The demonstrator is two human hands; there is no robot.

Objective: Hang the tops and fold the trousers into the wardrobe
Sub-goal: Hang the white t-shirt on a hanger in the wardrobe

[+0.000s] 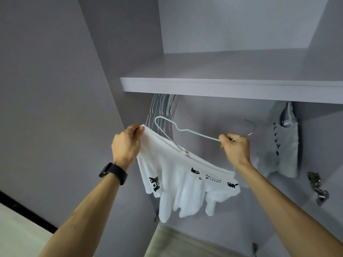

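Black watch [113, 173], one, sits on the wrist at eight o'clock. Left hand [126, 143], at nine, pinches the upper edge of one white cat-printed top [178, 182], which droops at centre below one shelf [222, 86]. One pale wire hanger [185, 130] passes into the top. Spare hangers [163, 108] at eleven are too bunched to count. Right hand [235, 147], at three, grips the hanger beside its hook. One grey top [282, 145] hangs rightmost.

The top [176, 184] is coloured white, printed with black cats; the hanger [202, 134] is coated pale green; the wardrobe [222, 88] is finished grey.
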